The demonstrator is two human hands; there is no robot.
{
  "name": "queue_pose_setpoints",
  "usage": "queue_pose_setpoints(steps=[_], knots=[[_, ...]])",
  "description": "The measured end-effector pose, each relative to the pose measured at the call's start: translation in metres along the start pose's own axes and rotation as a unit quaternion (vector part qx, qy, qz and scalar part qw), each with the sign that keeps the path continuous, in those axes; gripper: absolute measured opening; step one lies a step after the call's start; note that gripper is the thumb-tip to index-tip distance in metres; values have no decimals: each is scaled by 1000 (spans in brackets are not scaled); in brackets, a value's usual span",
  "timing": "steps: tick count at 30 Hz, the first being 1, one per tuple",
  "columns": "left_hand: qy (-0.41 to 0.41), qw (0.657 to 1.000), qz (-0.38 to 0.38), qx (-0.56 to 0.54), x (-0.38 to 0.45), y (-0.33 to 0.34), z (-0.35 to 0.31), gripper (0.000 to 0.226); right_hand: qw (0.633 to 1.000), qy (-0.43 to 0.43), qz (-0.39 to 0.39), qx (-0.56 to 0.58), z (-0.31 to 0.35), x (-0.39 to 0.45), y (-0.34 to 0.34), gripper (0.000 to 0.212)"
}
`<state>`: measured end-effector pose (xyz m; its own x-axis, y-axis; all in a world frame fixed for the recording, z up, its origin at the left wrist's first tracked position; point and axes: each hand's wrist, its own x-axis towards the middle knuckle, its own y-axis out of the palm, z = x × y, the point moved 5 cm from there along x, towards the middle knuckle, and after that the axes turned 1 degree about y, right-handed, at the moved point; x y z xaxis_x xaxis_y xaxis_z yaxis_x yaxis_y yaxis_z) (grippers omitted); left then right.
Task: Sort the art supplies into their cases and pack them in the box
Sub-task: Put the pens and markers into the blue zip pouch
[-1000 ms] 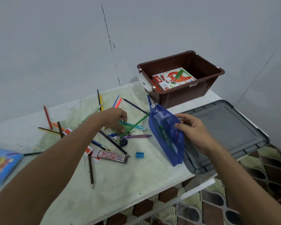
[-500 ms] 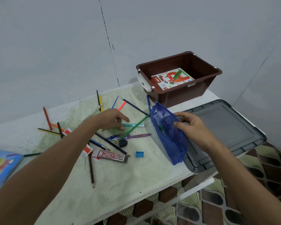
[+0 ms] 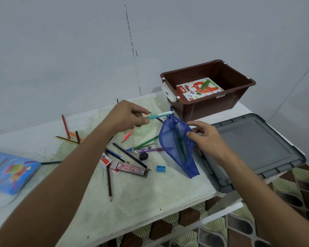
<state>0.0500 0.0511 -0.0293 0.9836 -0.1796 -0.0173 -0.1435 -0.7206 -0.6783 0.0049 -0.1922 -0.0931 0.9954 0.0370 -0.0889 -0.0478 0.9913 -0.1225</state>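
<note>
Hands: left hand [image 3: 127, 114] pinches slim teal pen [image 3: 160, 115]; right hand [image 3: 206, 138] grips translucent blue mesh pouch [image 3: 175, 139].

Blue mesh pouch [image 3: 175, 145]; brown box [image 3: 209, 106]; grey lid [image 3: 257, 145].

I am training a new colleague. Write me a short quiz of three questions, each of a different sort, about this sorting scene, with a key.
1. True or false: the left hand holds a teal pen near the mouth of the blue mesh pouch.
2. Which thing lies inside the brown box? A) oil pastels pack B) blue sharpener C) black eraser
3. Fill in: the right hand grips the ____.

Key
1. True.
2. A: the oil pastels pack. The blue sharpener and black eraser lie on the table.
3. Blue mesh pouch.
</note>
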Motion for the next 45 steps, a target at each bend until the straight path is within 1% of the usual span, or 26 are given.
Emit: queue_pose_setpoints(steps=[1,3,9,12,15,17,18,19,21,23,25,26,28,29,30,31,32,33,34,35,36,39,45], knots=[[-17,999,12,-41,-5,7,-4,25,1000,5,-4,20,1,1,3,27],[-54,995,32,-75,-12,20,-8,24,998,13,-10,54,1,3,8,26],[-152,984,46,-83,-17,33,0,21,996,36,-20,78,-11,7,15,26],[-170,981,49,-79,-15,37,1,20,997,31,-9,66,-15,5,15,26],[-149,986,13,-73,-5,49,-7,19,999,31,3,42,-14,4,14,28],[-125,991,-23,-42,1,61,-15,21,999,29,8,18,-13,5,12,29],[-115,993,-29,-27,2,67,-20,23,1000,27,11,9,-13,6,10,29],[-112,993,-20,-18,3,74,-22,27,1000,24,14,3,-14,7,8,29],[-106,994,21,21,5,86,-25,32,1000,20,11,-4,-15,10,4,30],[-82,993,35,72,4,88,-24,24,1000,21,1,-9,-17,12,-2,30],[-44,995,7,91,2,79,-22,14,1000,24,-11,-16,-21,13,-7,29],[-29,996,-17,84,-1,72,-21,13,999,25,-17,-22,-25,15,-10,28],[-23,996,-61,68,-5,57,-12,20,997,24,-40,-54,-32,18,-17,25],[-28,994,-67,78,-6,52,-6,23,995,22,-55,-82,-34,19,-22,24],[-29,993,-52,103,-8,49,0,24,992,18,-68,-108,-36,20,-26,23],[-20,989,-14,145,-10,51,6,24,989,16,-76,-126,-37,20,-29,23],[-4,980,45,194,-12,56,10,23,988,12,-79,-132,-37,19,-30,23],[10,965,109,240,-17,63,14,23,988,5,-77,-133,-35,19,-30,24],[18,947,163,277,-21,70,18,29,989,-8,-70,-132,-32,17,-27,25],[16,932,198,302,-25,75,24,36,989,-23,-59,-132,-28,15,-23,27],[11,923,213,319,-28,79,29,40,989,-37,-47,-133,-24,14,-19,30],[30,913,196,356,-32,81,35,40,988,-68,-29,-139,-15,10,-10,37],[20,915,170,365,-33,77,48,41,986,-92,-8,-142,-17,11,-4,42]])
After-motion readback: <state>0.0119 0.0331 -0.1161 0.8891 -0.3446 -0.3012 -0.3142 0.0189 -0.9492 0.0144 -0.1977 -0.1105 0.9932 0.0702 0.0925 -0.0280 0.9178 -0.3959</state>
